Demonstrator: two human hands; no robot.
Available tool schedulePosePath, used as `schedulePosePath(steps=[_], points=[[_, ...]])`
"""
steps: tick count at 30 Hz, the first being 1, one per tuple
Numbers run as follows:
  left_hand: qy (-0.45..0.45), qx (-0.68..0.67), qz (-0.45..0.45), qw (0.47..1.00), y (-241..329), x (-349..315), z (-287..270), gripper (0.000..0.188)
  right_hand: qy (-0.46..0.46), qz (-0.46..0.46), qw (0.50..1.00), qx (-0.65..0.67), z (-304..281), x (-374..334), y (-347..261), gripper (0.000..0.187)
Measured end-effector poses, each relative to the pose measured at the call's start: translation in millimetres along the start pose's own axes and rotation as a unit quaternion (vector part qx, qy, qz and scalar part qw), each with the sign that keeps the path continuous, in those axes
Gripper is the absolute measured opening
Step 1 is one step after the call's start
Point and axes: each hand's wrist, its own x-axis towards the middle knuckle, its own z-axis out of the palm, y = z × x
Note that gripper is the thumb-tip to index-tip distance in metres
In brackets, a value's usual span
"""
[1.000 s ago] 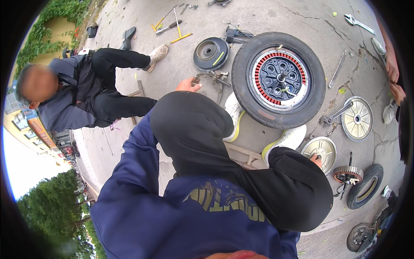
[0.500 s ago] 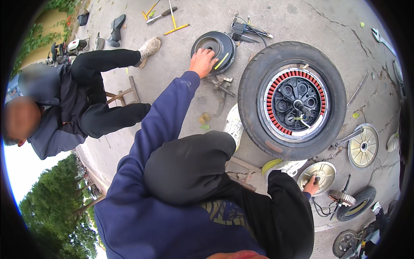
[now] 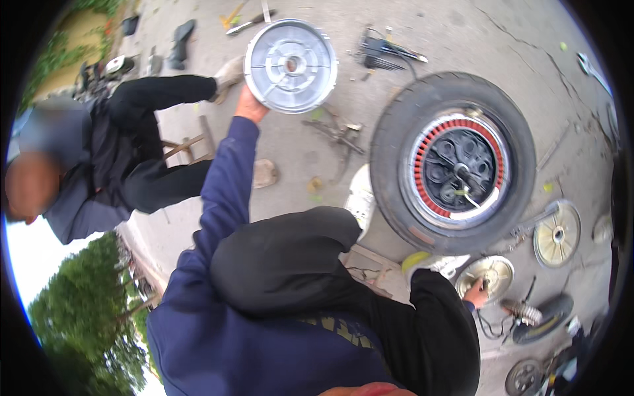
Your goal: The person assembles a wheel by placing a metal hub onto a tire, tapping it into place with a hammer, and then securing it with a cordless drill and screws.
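The left hand (image 3: pixel 251 105), on an arm stretched forward in a navy sleeve (image 3: pixel 230 158), grips a silver-grey round metal cover (image 3: pixel 290 80) by its near rim. The right hand (image 3: pixel 474 294) reaches low to the hub of a cream round metal disc (image 3: pixel 499 272); how far it closes, I cannot tell. Outdoors, cracked grey concrete ground (image 3: pixel 449 46) spreads around, with a dark-clothed person (image 3: pixel 109 155) seated at left. The cover is raised just beyond the left hand, well apart from the large black-tyred wheel (image 3: pixel 457 165).

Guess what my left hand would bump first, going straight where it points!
Past the silver hub cover it holds, your left hand would perhaps meet the black-handled tool; depth is unclear.
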Motion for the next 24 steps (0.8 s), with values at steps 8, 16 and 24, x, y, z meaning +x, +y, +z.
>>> schedulePosePath(steps=[8,16,24], points=[[-0.009,0.486,0.108,0.867,-42,82,-33,0.056,-0.156,0.316,0.779,0.518,-28,35,-24,0.026],[-0.026,0.757,0.267,0.596,-91,114,5,0.057,-0.092,-0.063,0.993,0.026,-48,-15,-30,0.053],[-0.071,0.841,0.199,0.498,-69,141,-23,0.045,-0.071,-0.063,0.992,-0.083,-36,-31,-69,0.064]])
